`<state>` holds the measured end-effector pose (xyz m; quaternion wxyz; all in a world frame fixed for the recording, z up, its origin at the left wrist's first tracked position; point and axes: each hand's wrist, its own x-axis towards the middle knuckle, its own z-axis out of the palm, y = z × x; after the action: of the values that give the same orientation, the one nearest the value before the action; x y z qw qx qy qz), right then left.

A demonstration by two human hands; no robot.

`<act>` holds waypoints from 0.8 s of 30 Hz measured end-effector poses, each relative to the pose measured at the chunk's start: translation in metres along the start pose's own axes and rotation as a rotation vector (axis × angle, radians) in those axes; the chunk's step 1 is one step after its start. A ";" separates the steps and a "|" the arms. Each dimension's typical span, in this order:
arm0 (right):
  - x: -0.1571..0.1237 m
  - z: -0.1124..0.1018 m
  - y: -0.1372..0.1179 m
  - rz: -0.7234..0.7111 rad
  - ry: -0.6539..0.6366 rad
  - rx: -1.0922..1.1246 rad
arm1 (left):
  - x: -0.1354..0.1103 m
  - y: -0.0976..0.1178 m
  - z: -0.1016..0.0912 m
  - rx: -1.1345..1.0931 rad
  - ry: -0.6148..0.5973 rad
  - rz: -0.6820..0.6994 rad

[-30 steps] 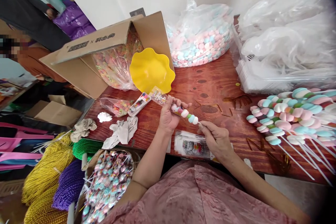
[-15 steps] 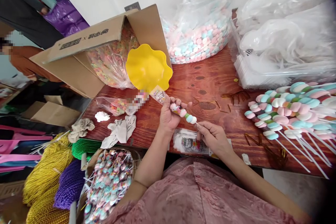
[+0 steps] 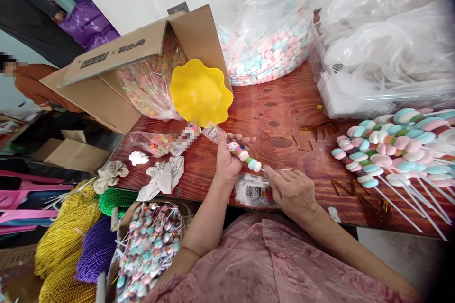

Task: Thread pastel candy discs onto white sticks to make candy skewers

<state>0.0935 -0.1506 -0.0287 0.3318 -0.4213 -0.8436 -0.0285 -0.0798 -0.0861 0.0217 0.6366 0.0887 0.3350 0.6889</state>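
Note:
My left hand [image 3: 229,158] is closed round a marshmallow skewer [image 3: 248,158] with pink, green, blue and white pieces. A small clear printed bag [image 3: 212,132] sticks out beyond its thumb; whether it covers the skewer I cannot tell. My right hand [image 3: 292,188] pinches the skewer's white stick just below the lowest marshmallow, and a thin white end shows past the knuckles. Under the right fingers, at the table edge, lies a stack of clear printed bags [image 3: 254,190]. Several finished-looking marshmallow skewers [image 3: 387,147] lie piled at the right.
A yellow scalloped bowl [image 3: 201,92] stands before an open cardboard box [image 3: 106,61] with bagged gummies. Behind are a bag of marshmallows [image 3: 268,42] and a clear tray [image 3: 355,104]. Gold twist ties [image 3: 322,128] lie on the table. A box of wrapped skewers [image 3: 149,246] stands lower left.
My right hand has turned, knuckles now upward, and moved slightly closer along the stick, whose white end now shows behind it. The left hand still holds the skewer, its bag tilted slightly differently.

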 end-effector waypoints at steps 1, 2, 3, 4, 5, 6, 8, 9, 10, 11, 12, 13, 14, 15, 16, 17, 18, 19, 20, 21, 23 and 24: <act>0.000 0.000 0.002 0.035 -0.002 0.000 | -0.001 0.000 -0.001 0.015 -0.034 -0.003; 0.000 0.001 0.003 0.075 -0.008 0.003 | -0.002 0.000 -0.002 0.032 -0.078 -0.010; 0.001 0.001 0.005 0.119 -0.022 0.019 | -0.003 0.000 -0.004 0.050 -0.125 -0.020; 0.001 0.002 0.006 0.164 -0.045 0.058 | -0.005 -0.001 -0.005 0.069 -0.166 -0.031; 0.001 0.003 0.007 0.209 -0.076 0.120 | -0.006 -0.001 -0.007 0.089 -0.200 -0.040; 0.002 0.003 0.007 0.250 -0.114 0.203 | -0.007 -0.002 -0.008 0.106 -0.225 -0.047; 0.003 0.003 0.006 0.306 -0.192 0.389 | -0.007 -0.004 -0.010 0.124 -0.247 -0.061; 0.004 0.003 0.005 0.311 -0.217 0.452 | -0.007 -0.005 -0.010 0.125 -0.252 -0.068; 0.004 0.003 0.003 0.293 -0.221 0.471 | -0.006 -0.006 -0.011 0.123 -0.254 -0.069; 0.004 0.003 0.001 0.252 -0.206 0.442 | -0.005 -0.007 -0.011 0.118 -0.250 -0.062; 0.003 0.002 -0.002 0.194 -0.181 0.376 | -0.004 -0.008 -0.011 0.111 -0.237 -0.049; 0.003 0.002 -0.004 0.130 -0.156 0.286 | -0.003 -0.008 -0.011 0.107 -0.216 -0.031; 0.002 0.002 -0.005 0.072 -0.135 0.190 | -0.002 -0.009 -0.010 0.105 -0.190 -0.011; 0.002 0.002 -0.007 0.031 -0.127 0.108 | -0.001 -0.010 -0.010 0.106 -0.165 0.011; 0.002 0.002 -0.008 0.012 -0.133 0.050 | -0.001 -0.011 -0.010 0.110 -0.149 0.034; 0.002 0.003 -0.008 0.013 -0.148 0.016 | -0.002 -0.011 -0.010 0.119 -0.148 0.058; 0.003 0.003 -0.008 0.033 -0.165 0.005 | -0.003 -0.012 -0.010 0.134 -0.161 0.082; 0.004 0.003 -0.007 0.067 -0.177 0.023 | -0.005 -0.012 -0.009 0.154 -0.186 0.101; 0.007 0.003 -0.007 0.115 -0.184 0.078 | -0.007 -0.013 -0.009 0.177 -0.217 0.106; 0.010 0.003 -0.006 0.175 -0.191 0.170 | -0.010 -0.015 -0.008 0.200 -0.246 0.094; 0.017 0.003 -0.006 0.319 -0.192 0.431 | -0.017 -0.018 -0.006 0.230 -0.286 0.038; 0.021 0.004 -0.006 0.386 -0.187 0.570 | -0.019 -0.020 -0.005 0.236 -0.299 0.009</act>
<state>0.0778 -0.1384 -0.0179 0.3564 -0.4643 -0.7491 0.3101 -0.0624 -0.1067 0.0122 0.6614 0.2658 0.3147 0.6268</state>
